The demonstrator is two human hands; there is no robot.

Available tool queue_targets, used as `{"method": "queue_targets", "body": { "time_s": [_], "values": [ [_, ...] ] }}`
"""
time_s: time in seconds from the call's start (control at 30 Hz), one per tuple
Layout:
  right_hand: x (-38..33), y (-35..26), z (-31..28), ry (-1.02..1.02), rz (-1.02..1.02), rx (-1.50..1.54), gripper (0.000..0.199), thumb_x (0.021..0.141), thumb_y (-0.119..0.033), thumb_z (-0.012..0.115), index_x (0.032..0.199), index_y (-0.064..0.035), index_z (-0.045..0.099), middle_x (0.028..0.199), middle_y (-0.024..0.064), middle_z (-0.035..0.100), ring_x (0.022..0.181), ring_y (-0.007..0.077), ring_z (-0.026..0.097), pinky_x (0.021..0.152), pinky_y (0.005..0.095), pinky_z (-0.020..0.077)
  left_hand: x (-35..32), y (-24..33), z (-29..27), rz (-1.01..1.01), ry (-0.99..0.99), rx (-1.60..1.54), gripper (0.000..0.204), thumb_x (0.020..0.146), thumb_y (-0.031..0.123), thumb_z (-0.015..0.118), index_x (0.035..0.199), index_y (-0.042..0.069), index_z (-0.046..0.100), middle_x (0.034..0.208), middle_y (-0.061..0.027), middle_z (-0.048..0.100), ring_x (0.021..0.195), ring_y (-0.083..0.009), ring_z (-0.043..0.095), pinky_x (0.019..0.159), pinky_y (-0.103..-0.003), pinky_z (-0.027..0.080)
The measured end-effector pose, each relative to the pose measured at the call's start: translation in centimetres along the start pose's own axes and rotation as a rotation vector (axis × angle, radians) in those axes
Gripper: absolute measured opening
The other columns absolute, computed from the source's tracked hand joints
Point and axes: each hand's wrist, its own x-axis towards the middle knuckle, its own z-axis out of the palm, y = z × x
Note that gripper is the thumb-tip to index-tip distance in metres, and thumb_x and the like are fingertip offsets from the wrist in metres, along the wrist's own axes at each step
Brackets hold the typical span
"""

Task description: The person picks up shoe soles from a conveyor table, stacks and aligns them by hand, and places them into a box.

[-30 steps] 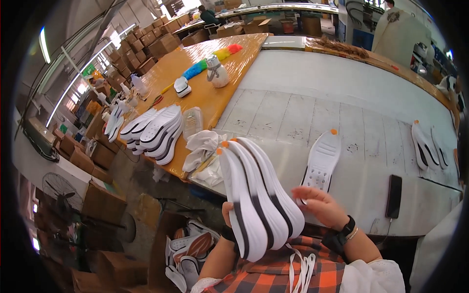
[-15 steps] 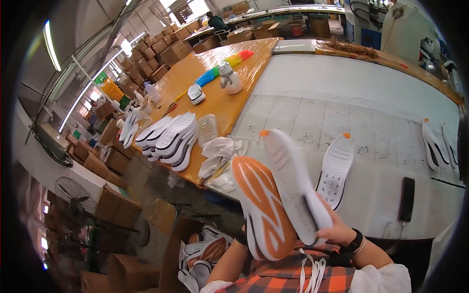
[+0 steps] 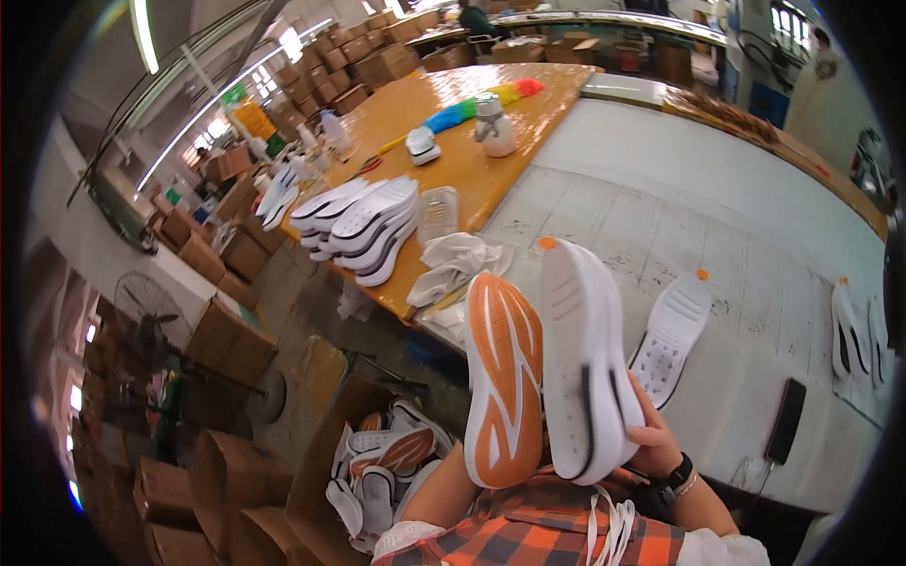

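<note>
Lying in the box (image 3: 311,489) (cardboard) are jumbled soles (image 3: 377,498).

The right hand (image 3: 651,441) is by the front edge of the tabletop (image 3: 722,401), its fingers bent in a grip. The right forearm (image 3: 706,507) slants inward. The left forearm (image 3: 442,491) also rises inward; the left hand is hidden.

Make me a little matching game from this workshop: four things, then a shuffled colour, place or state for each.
Things
1. Duster
2. Smartphone
3. Right hand
4. Wire-caged fan

Descriptions
A. Gripping white shoe soles
B. Banded blue, green, yellow and red
C. At far left, near brown cartons
D. Lying on the pale worktop

Pairs: 1-B; 2-D; 3-A; 4-C
</note>
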Motion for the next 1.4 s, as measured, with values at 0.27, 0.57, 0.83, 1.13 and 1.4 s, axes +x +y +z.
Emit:
{"method": "queue_targets", "body": {
  "time_s": [0.27,0.57,0.83,1.13,1.4],
  "values": [
    [-0.7,1.7,-3.0,0.245,-0.165,-0.056,0.050,0.081,-0.032,0.036,0.118,0.0000,0.047,0.116,0.0130,0.053,0.105,0.0268,0.051,0.093,0.0393,0.0376,-5.8,0.5,-0.7,0.118,0.067,0.033,0.052,0.089,0.025,0.046,0.134,0.009,0.025,0.118,-0.0197,0.045,0.094,-0.0302,0.052,0.081,-0.040,0.048],
    [2.5,3.6,0.8,0.043,-0.209,-0.230,0.062,0.086,-0.037,0.044,0.135,-0.0041,0.025,0.139,0.0120,0.026,0.125,0.0298,0.032,0.101,0.0435,0.0259,-7.6,0.8,-6.7,0.550,0.355,0.290,0.039,0.086,0.024,0.053,0.118,0.005,0.046,0.110,-0.0084,0.056,0.099,-0.0215,0.054,0.089,-0.038,0.042],
    [3.8,0.6,7.1,-0.386,-0.029,-0.584,0.056,0.077,-0.022,0.063,0.123,0.0022,0.042,0.133,0.0195,0.035,0.119,0.0274,0.042,0.095,0.0379,0.0357,-13.5,2.4,-9.1,0.747,0.456,0.187,0.042,0.087,0.023,0.048,0.122,0.000,0.042,0.120,-0.0148,0.050,0.110,-0.0295,0.048,0.098,-0.042,0.033],
    [0.9,0.9,1.8,-0.059,0.147,-0.492,0.023,0.085,-0.002,0.049,0.106,0.0049,0.055,0.107,0.0153,0.058,0.099,0.0214,0.055,0.092,0.0345,0.0402,-26.2,6.1,-12.3,1.207,1.122,0.203,0.039,0.088,0.025,0.044,0.115,-0.003,0.045,0.113,-0.0179,0.053,0.104,-0.0320,0.051,0.093,-0.046,0.037],
    [0.9,1.7,2.7,0.012,0.073,-0.460,0.020,0.079,0.001,0.047,0.096,0.0047,0.057,0.091,0.0134,0.061,0.082,0.0188,0.059,0.079,0.0306,0.0471,-45.6,7.4,-17.7,1.631,1.387,0.153,0.039,0.088,0.034,0.030,0.099,0.003,0.052,0.086,-0.0126,0.058,0.070,-0.0268,0.058,0.068,-0.042,0.050]
  ]
}}
